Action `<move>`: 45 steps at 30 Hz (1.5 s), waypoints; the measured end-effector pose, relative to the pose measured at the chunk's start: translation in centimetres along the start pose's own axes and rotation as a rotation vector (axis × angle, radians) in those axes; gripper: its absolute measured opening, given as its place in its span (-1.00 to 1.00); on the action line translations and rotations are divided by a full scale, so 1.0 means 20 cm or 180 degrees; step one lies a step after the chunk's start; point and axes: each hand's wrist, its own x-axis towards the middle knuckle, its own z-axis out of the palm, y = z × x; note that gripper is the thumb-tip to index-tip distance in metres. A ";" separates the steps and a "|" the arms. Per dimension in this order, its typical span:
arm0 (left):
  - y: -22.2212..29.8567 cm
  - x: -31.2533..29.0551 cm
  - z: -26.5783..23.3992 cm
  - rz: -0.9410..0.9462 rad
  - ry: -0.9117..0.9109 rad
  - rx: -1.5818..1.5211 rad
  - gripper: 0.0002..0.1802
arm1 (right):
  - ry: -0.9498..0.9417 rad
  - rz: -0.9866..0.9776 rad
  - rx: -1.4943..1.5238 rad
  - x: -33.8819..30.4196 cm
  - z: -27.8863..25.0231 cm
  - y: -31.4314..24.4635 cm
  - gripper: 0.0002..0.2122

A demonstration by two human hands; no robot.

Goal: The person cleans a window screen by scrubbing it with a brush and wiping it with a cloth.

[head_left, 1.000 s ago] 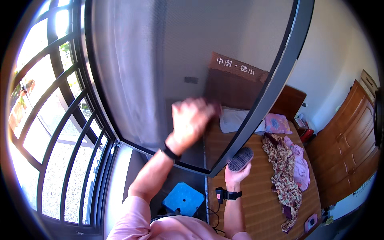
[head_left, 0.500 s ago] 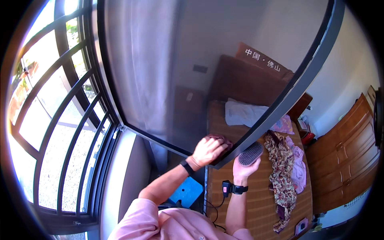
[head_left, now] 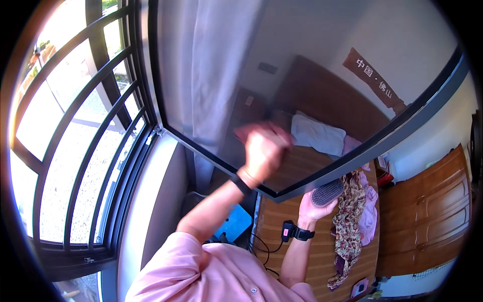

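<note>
A window screen (head_left: 216,95) in a dark frame stands swung inward before me, its mesh see-through. My left hand (head_left: 264,151), smeared by motion, is closed on a dark red cloth (head_left: 255,132) at the lower part of the mesh. Beyond the frame's bottom corner, my right hand (head_left: 312,210) grips an oval grey brush (head_left: 327,194), its dark textured face toward me. That hand is close to the frame's lower edge. Each wrist wears a black band.
A barred window (head_left: 90,136) lies to the left above a white sill (head_left: 151,186). Below the screen is a blue stool (head_left: 235,224). A bed with a brown mat (head_left: 282,216) holds patterned clothes (head_left: 349,221). A wooden wardrobe (head_left: 427,216) stands at right.
My left hand and the cloth have moved up the mesh from the bottom corner. My right hand with the brush has shifted slightly right. The view has turned a little.
</note>
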 end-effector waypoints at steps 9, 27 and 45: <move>-0.35 -0.14 -0.15 -0.0348 0.1438 0.0870 -0.70 | -0.0091 0.0136 0.0068 0.03 -0.03 0.00 -0.60; -0.44 -0.24 -0.18 -0.1549 0.2020 0.1222 -0.73 | -0.0138 0.0241 0.0062 0.01 0.00 0.02 -0.59; 0.00 -0.61 0.08 -0.0650 -0.0316 0.0045 -0.62 | -0.0381 0.0253 0.0029 0.03 -0.01 -0.01 -0.55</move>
